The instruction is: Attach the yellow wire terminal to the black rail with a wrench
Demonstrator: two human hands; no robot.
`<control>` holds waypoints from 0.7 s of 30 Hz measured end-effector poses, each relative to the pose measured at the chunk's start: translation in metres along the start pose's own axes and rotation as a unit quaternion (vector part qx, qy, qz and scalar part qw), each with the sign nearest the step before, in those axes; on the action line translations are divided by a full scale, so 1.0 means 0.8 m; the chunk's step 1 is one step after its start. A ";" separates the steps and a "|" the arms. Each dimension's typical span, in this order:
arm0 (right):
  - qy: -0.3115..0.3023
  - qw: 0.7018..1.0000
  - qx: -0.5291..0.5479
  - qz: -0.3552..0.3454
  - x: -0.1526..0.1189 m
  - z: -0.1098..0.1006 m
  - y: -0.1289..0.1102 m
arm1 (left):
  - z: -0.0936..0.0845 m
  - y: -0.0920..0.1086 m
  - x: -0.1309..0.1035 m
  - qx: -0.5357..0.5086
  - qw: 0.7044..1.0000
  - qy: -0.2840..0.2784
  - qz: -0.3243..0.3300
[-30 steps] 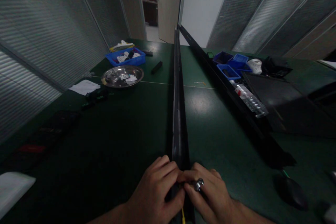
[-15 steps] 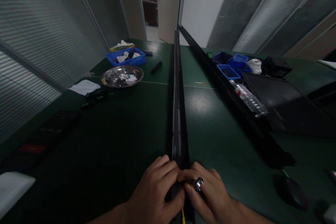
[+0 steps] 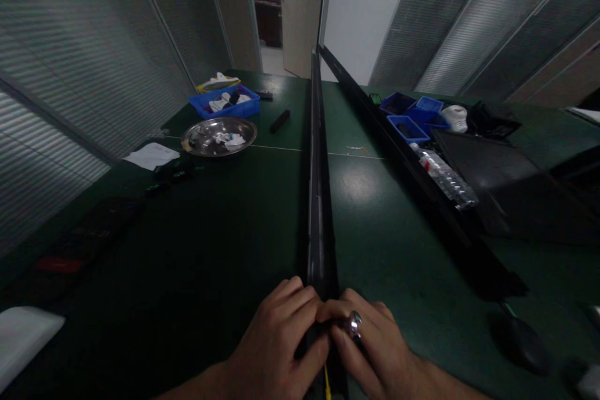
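A long black channel-like strip (image 3: 319,200) runs from the far end of the table toward me. Both hands meet at its near end. My left hand (image 3: 284,337) has its fingers curled over the strip from the left, thumb pressed in toward the middle. From the right, my right hand (image 3: 370,344) closes on the same end, its fingertips close against the left ones. A shiny silver ring-like piece (image 3: 355,325) sits at the right index finger; whether it is worn or held I cannot tell. Below the hands a thin yellow wire (image 3: 327,381) shows. What lies between the fingertips is hidden.
A second black strip (image 3: 412,175) lies slantwise on the right, beside a plastic bottle (image 3: 447,178) and blue bins (image 3: 407,128). At right front is a black mouse (image 3: 522,344). Leftward stand a metal dish (image 3: 197,147) and a blue basket (image 3: 201,107).
Both hands stay at the same place on the strip. The right thumb and the silver piece have shifted very slightly.
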State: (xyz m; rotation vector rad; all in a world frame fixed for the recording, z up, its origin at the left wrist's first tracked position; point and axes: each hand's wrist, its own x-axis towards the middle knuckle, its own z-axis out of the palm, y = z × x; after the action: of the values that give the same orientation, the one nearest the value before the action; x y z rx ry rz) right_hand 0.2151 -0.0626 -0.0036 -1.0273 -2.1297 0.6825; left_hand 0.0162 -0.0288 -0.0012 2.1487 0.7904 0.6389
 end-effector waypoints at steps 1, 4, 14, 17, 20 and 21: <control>0.000 1.000 0.001 -0.002 0.000 0.000 0.000 | 0.000 0.000 0.000 0.002 1.000 0.001 0.000; -0.003 1.000 0.004 -0.005 0.000 0.001 0.000 | 0.000 -0.001 0.000 0.003 1.000 0.000 0.001; -0.023 1.000 0.014 0.009 -0.007 0.002 0.003 | -0.001 -0.003 0.000 -0.007 1.000 -0.006 0.008; -0.025 1.000 0.009 0.012 -0.008 0.001 0.003 | 0.001 -0.005 -0.001 -0.006 1.000 0.003 0.010; -0.022 1.000 0.007 0.009 -0.008 0.001 0.005 | 0.002 -0.005 -0.001 -0.003 1.000 0.005 0.011; -0.020 1.000 0.008 0.004 -0.008 0.001 0.005 | 0.002 -0.005 -0.001 -0.003 1.000 0.003 0.011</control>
State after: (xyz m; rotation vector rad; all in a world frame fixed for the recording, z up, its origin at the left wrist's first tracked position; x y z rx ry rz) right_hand 0.2193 -0.0657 -0.0091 -1.0233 -2.1526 0.7290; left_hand 0.0155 -0.0282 -0.0053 2.1531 0.7682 0.6597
